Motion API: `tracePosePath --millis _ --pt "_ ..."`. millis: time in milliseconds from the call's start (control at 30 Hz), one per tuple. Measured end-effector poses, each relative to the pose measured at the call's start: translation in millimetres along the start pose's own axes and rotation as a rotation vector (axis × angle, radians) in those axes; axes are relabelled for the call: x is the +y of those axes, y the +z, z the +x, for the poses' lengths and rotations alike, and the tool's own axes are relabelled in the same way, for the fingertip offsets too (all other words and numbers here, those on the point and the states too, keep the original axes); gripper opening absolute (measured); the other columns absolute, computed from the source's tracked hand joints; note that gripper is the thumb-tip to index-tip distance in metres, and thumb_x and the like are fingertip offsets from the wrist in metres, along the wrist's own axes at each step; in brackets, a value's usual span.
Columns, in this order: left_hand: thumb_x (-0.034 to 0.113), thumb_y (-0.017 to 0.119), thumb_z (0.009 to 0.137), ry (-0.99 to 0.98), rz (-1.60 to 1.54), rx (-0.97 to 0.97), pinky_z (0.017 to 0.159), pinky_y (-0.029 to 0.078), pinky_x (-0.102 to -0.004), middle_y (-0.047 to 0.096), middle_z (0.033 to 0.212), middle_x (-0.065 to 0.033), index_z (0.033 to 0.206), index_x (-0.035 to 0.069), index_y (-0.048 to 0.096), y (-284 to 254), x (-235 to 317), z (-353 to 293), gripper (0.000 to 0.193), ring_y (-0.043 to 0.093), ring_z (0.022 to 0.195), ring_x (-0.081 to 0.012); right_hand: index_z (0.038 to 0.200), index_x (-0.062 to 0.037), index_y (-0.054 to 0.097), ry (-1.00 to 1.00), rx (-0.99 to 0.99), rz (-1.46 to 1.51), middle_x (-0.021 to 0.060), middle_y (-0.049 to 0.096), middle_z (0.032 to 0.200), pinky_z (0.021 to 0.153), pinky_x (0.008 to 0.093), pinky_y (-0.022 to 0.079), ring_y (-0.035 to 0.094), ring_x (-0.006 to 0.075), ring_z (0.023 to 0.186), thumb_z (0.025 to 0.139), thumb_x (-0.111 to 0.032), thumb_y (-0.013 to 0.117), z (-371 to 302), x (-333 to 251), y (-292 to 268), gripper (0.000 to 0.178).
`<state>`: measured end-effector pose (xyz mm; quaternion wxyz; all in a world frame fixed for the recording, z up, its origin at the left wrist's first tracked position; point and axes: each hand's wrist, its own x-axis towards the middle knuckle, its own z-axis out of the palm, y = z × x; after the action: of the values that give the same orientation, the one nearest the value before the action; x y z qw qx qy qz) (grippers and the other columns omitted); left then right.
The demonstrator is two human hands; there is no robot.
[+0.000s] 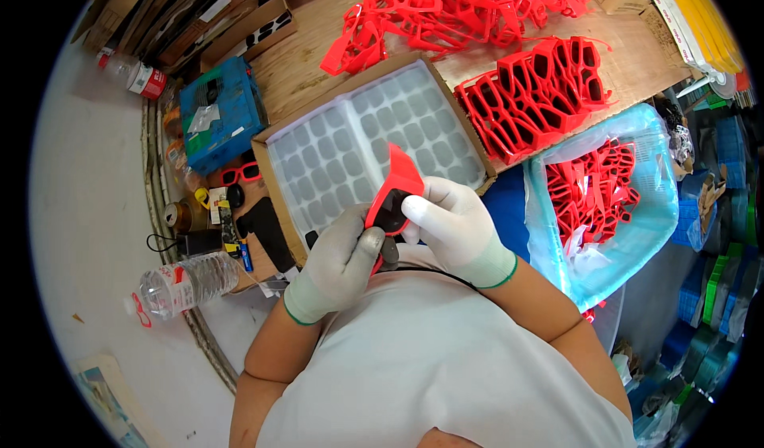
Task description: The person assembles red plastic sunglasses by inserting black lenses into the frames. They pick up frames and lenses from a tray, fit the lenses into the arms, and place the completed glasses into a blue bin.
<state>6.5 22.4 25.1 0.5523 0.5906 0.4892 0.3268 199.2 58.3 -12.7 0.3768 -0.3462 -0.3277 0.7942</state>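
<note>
Red sunglasses [391, 208], lengthwise away from body

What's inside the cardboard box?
The cardboard box shows rows of grey rounded pieces in two blocks. Both hands and the red sunglasses cover part of its near side; anything under the top layer is hidden.

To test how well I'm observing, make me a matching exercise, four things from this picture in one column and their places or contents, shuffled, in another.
Things
1. Held glasses
2. Carton
3. Blue box
4. Bag

Places or contents
A. Open at the right, red frames inside
B. Between left hand and right hand
C. Rows of grey shapes inside
D. Left of the carton

Pairs: 1-B, 2-C, 3-D, 4-A
</note>
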Motion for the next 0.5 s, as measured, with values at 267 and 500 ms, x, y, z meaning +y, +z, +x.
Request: tracePosePath --millis 267,500 --pt "0.013 0.041 0.103 -0.066 -0.095 -0.087 0.062 0.049 -0.0308 0.062 0.07 -0.0085 0.114 -0.007 0.054 -6.8 11.0 0.6 0.026 0.06 0.063 -0.015 0.112 0.0054 0.064 0.096 -0.056 0.258 0.0022 0.061 0.092 0.069 0.0225 0.044 0.052 0.0067 0.08 0.096 -0.02 0.062 -9.5 -25.1 16.0 0.03" --pt "0.01 0.046 0.101 -0.098 -0.055 0.005 0.055 0.049 -0.0299 0.063 0.065 -0.0078 0.104 -0.005 0.059 -9.9 11.1 0.0 0.02 0.06 0.056 -0.0135 0.115 0.0041 0.066 0.036 -0.134 0.09 0.0044 0.065 0.097 0.075 0.0255 0.049 0.057 0.0091 0.084 0.096 -0.018 0.062 -6.4 -15.6 5.9 0.029"
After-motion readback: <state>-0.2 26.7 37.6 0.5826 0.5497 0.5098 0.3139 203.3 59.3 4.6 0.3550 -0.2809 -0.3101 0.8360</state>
